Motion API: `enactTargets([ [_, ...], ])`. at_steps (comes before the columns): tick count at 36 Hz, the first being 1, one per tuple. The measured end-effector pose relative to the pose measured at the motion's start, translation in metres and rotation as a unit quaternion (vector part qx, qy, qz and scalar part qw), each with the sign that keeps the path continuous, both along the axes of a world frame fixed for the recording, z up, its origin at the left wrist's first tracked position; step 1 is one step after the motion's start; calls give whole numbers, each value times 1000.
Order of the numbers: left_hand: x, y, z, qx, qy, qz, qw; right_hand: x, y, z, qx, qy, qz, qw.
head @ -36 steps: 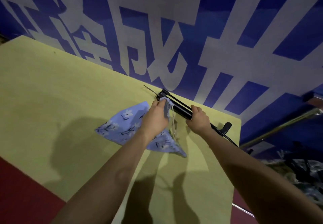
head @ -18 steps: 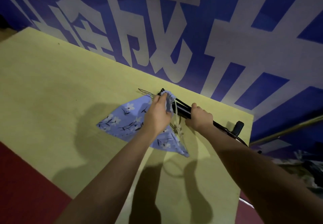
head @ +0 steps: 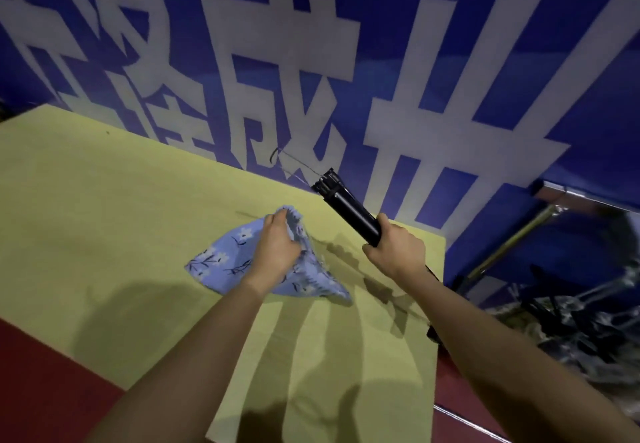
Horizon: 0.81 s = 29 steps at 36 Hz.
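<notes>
Since the earlier frame the black tube (head: 349, 210) has come up off the table edge and away from the pouch mouth; it was lying with its end right at the left hand, now it's raised, tip angled up toward the wall, clearly apart from the fabric. Right hand (head: 398, 252) has its fingers wrapped tight round the tube's lower part; the rest of the tube runs back under the forearm, mostly hidden. Thin wire (head: 294, 162) sticks out past the tube's top end. Left hand (head: 277, 252) hasn't shifted much: fingers curled, pinching the gathered mouth of the blue floral pouch (head: 221, 262), whose body lies flat on the yellow table (head: 104, 217), near the far right corner. Can't tell how wide the mouth is held open. Step, as I read it: getting the tube into the pouch, with the tube pulled back to re-aim; nothing is inside yet. Next move needs the left hand to spread the mouth and the right to bring the wire end down and in line, feeding it in without the wire snagging the drawstring hem. Blue banner wall (head: 450, 62) behind, metal stands (head: 571, 321) on the floor to the right.
</notes>
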State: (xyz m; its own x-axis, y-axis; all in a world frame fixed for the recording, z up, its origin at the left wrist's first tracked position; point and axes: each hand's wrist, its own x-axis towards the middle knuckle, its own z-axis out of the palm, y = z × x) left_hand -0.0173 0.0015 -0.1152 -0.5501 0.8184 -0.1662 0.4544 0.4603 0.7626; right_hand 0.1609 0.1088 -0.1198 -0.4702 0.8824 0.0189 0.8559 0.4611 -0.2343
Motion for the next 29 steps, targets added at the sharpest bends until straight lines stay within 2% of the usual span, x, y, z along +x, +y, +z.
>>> enactTargets([
  [6,-6,-17,15,120,-12,42,992,17,-30,14,26,-15,-2,1000],
  [11,-9,-26,28,136,-17,39,990,21,-46,21,38,-22,-9,999],
  [16,-17,-41,39,114,45,24,992,18,-57,26,25,-24,-32,999],
  [19,-16,-51,37,100,97,-27,990,18,-61,28,1,-7,-51,999],
  [22,-10,-55,29,79,142,-123,979,12,-66,29,-23,20,-64,997],
  [25,-2,-50,24,72,146,-186,969,4,-69,32,-34,46,-45,997],
  [29,5,-40,28,58,133,-197,970,-2,-71,35,-15,55,-4,998],
])
